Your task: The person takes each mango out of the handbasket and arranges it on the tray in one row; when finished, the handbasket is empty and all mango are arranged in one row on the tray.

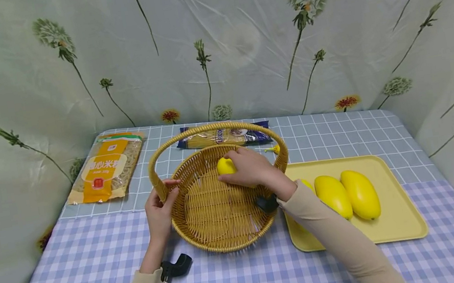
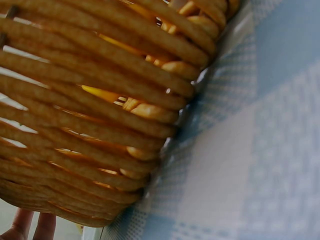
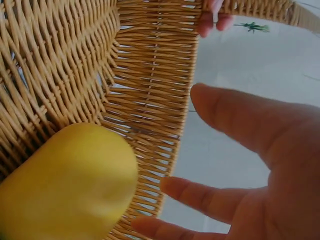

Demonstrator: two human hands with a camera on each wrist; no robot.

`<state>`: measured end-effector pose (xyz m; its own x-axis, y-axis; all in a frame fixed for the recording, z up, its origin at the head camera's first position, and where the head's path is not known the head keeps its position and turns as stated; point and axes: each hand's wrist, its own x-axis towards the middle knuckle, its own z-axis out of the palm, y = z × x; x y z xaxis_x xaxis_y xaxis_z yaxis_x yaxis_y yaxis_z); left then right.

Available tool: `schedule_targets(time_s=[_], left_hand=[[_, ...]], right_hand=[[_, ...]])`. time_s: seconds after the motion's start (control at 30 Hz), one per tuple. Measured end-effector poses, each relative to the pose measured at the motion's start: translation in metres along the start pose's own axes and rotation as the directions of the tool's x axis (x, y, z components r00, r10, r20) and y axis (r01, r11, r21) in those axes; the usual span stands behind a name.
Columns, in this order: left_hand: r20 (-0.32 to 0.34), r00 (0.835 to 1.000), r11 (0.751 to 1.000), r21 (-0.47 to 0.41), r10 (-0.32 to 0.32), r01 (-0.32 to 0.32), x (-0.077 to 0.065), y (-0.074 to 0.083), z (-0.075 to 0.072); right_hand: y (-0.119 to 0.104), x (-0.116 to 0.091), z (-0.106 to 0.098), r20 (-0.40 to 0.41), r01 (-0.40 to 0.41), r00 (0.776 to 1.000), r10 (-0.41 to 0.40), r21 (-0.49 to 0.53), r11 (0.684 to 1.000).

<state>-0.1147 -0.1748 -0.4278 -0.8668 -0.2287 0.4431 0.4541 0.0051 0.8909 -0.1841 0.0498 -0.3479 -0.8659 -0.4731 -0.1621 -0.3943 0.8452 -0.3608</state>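
A round wicker basket (image 1: 211, 208) with a tall arched handle stands in the middle of the table. My left hand (image 1: 160, 214) grips its left rim at the foot of the handle; in the left wrist view, the basket's woven side (image 2: 90, 120) fills much of the picture, with two fingers (image 2: 44, 226) at its edge. A yellow mango (image 3: 75, 180) lies inside the basket, against the far wall. Over it is my right hand (image 1: 251, 166), its thumb and fingers spread and apart from the fruit in the right wrist view.
To the right, a pale yellow tray (image 1: 399, 218) holds more mangoes (image 1: 360, 194), partly behind my right forearm. A bag of grain (image 1: 108, 167) lies at the back left. Behind the basket are a pack of noodles (image 1: 226, 135) and a small yellow item (image 1: 275, 149).
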Motion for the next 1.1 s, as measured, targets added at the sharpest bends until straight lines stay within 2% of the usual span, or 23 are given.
schedule_targets(time_s=[0.47, 0.67, 0.9, 1.1], left_hand=[[0.001, 1.0, 1.0, 0.008, 0.002, -0.002, 0.0, -0.001, 0.001], [-0.002, 1.0, 1.0, 0.012, 0.003, -0.003, 0.0, 0.0, 0.001], [-0.003, 1.0, 1.0, 0.023, -0.002, 0.002, 0.0, 0.0, 0.001], [-0.006, 1.0, 1.0, 0.028, -0.007, 0.007, 0.0, 0.001, 0.001]], right_hand=[[0.008, 0.019, 0.007, 0.071, -0.022, 0.997, 0.022, 0.0, 1.0], [0.01, 0.021, 0.009, 0.061, 0.021, 0.998, -0.018, -0.037, 0.999], [0.012, 0.022, 0.012, 0.099, 0.033, 0.995, -0.027, -0.058, 0.998], [0.012, 0.021, 0.013, 0.07, 0.035, 0.997, -0.033, -0.032, 0.999]])
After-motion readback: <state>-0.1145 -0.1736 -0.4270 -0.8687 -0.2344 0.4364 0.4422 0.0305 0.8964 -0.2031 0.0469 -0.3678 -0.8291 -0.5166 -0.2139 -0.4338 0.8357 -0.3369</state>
